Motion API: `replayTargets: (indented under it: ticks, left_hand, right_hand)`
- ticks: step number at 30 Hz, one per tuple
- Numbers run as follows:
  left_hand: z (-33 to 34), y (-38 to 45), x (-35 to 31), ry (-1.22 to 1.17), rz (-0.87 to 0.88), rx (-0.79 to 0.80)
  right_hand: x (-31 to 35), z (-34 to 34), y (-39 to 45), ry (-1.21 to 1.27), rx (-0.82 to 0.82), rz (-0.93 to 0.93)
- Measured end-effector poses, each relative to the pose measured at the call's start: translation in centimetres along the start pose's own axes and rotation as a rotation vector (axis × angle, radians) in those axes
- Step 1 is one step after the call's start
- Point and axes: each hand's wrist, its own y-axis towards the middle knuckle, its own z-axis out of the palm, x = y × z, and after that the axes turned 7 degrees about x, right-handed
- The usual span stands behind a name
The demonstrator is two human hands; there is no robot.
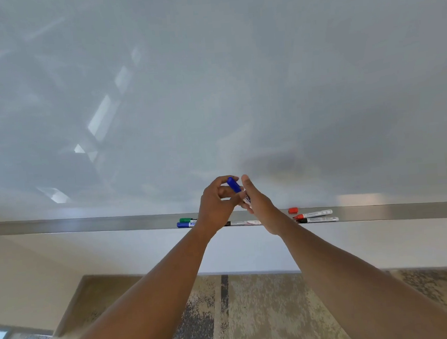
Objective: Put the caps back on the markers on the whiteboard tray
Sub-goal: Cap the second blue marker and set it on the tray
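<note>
Both hands meet just above the whiteboard tray, at about 6 o'clock from the middle of the whiteboard, working a blue marker between them. The left hand pinches the blue cap at the marker's upper end, fingers curled around it; the right hand is closed around the white barrel, which points down toward 5 o'clock. Whether the cap is fully seated or only partway on cannot be told, since the fingers hide the joint.

On the tray, at 9 o'clock from the hands, a green marker and a second blue marker lie side by side, both capped. A thin marker with a black end lies at the tray's front edge directly beneath the hands. At 3 o'clock, a loose red cap sits apart from two white-barrelled markers, one of which shows an exposed red tip.

The step in hand appears to be pressing the blue cap home. The next move likely calls for a firm push along the barrel's axis, then setting this marker down and reaching toward 3 o'clock to match the red cap with its open marker.
</note>
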Motion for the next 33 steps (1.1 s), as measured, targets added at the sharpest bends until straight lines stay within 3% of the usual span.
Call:
replayTargets:
  ticks: [5, 13, 19, 24, 33]
  left_hand:
    - [-0.7, -0.1, 2.6, -0.019, -0.107, 0.02]
    - [-1.1, 0.5, 6.4, 0.227, -0.244, 0.04]
    - [-0.9, 1.6, 8.3, 0.524, -0.253, 0.13]
    - [-0.8, 2.4, 9.5, 0.729, -0.232, 0.115]
    - [-0.8, 3.5, 12.2, 0.771, -0.262, 0.101]
  right_hand:
    - [-0.4, -1.0, 0.6, -0.294, -0.067, 0.173]
    - [-2.8, -2.7, 1.4, -0.635, -0.019, 0.13]
    - [-4.7, -3.4, 3.0, -0.787, -0.056, 0.104]
    - [-5.6, -3.5, 4.3, -0.998, -0.121, 0.114]
    - [-7.4, -3.5, 6.4, -1.135, -0.097, 0.098]
